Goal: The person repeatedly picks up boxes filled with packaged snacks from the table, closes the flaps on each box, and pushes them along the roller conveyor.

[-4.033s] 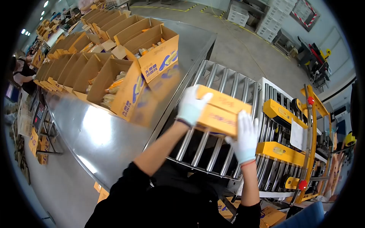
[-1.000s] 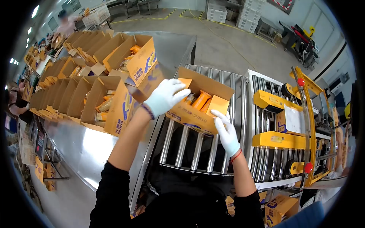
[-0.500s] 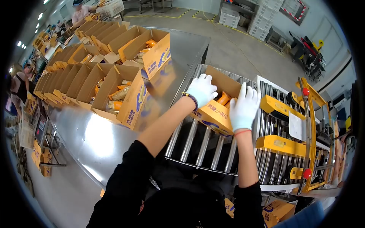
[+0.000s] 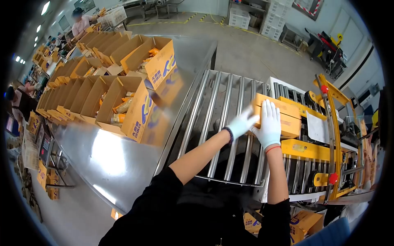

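A cardboard box (image 4: 290,119) with its top flaps folded down sits at the mouth of the taping machine's yellow side guides (image 4: 305,148). My right hand (image 4: 269,125), in a white glove, lies with straight fingers over the box's near left corner, thumb pointing left. At the box's left end is my left hand (image 4: 243,121), also gloved. Motion smears its fingers, which overlap the box's edge. Under both wrists run the steel rollers (image 4: 232,158) of the conveyor.
Left of the rollers, a steel table (image 4: 135,164) carries rows of open cartons (image 4: 135,108) filled with wrapped snacks. A yellow upright frame (image 4: 333,139) with red knobs stands at right. Cartons (image 4: 303,225) lie below the conveyor. Another person (image 4: 81,22) works at the far left.
The box has moved right from the rollers to between the yellow guides, and its raised flap is now down. Both hands have moved right with it.
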A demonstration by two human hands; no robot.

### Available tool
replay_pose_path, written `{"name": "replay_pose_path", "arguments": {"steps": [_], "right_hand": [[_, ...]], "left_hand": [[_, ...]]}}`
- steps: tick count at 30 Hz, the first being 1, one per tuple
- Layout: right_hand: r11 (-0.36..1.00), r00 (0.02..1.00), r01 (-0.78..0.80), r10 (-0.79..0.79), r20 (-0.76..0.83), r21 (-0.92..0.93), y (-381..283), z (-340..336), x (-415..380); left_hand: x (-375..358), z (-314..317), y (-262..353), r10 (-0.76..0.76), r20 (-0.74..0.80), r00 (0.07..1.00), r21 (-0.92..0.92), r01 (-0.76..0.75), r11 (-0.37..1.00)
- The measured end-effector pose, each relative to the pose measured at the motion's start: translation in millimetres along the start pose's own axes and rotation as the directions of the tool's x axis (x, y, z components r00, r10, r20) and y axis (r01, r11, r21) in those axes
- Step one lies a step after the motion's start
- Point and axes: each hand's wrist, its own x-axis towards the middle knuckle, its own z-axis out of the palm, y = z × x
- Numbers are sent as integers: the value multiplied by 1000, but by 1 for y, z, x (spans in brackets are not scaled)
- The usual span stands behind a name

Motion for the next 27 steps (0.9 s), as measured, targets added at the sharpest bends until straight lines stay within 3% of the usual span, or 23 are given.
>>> {"name": "replay_pose_path", "arguments": {"steps": [1,2,4,5,6,7,8,9,10,11,12,13,14,15,16,17,18,20,22,23,24,26,27], "right_hand": [[997,1000,0,-1,-16,-83,7,10,0],[987,999,-1,-4,-33,-163,14,15,0],[999,999,-27,26,-42,-21,28,10,-11],[998,994,-57,54,-94,-36,38,15,-17],[995,986,-90,83,-142,-45,48,20,-21],[992,980,-120,112,-164,-40,58,24,-25],[989,973,-146,138,-185,-35,64,26,-27],[989,947,-150,147,-284,11,60,22,-27],[989,947,-146,147,-285,26,60,21,-26],[993,955,-120,113,-273,-7,63,21,-27],[995,964,-87,73,-254,-44,64,18,-29],[994,979,-64,80,-190,86,46,3,-24],[864,958,113,38,-285,491,40,25,-24],[643,970,42,157,-185,765,-5,21,-28],[612,993,105,-20,-117,784,-42,0,-26],[670,945,326,-245,-216,667,-66,3,-25],[602,885,461,-368,-286,652,-90,-6,-24],[615,891,419,-419,-174,667,-119,-34,-29],[717,891,441,-422,-168,540,-124,-39,-30],[739,887,438,-447,-112,512,-121,-23,-31],[767,877,466,-466,-117,440,-113,-7,-31],[681,858,497,-477,-190,537,-99,0,-24],[623,849,506,-480,-219,597,-98,-3,-18]], "left_hand": [[-15,0,20,-284,265,922,-229,346,910],[-28,-18,22,-280,334,900,-232,366,901],[-54,-54,28,-267,466,844,-231,407,884],[-75,-76,42,-177,320,931,54,169,984],[-105,-103,73,-67,104,992,395,21,919],[-130,-130,88,214,-82,973,677,-103,729],[-152,-169,81,480,-162,862,913,-54,404],[-173,-192,110,476,-316,821,939,198,282],[-192,-221,122,350,-482,803,875,462,146],[-218,-248,100,513,-490,705,829,558,25],[-234,-260,99,64,-761,646,639,763,-100],[-239,-268,85,9,-717,697,694,716,-73],[-239,-274,73,-38,-667,744,745,666,-36],[-230,-266,78,-30,-580,814,808,580,101],[-215,-248,85,-7,-484,875,850,472,233],[-200,-224,95,63,-478,876,828,426,365],[-190,-204,120,-50,-465,884,702,403,587],[-186,-202,122,114,-393,912,312,16,950],[-180,-210,116,362,-577,732,584,59,810],[-183,-221,115,490,-496,717,762,90,641],[-182,-228,117,319,-415,852,575,-26,818],[-177,-227,101,2,-126,992,398,48,916],[-168,-210,109,50,-118,992,657,40,753]]}}
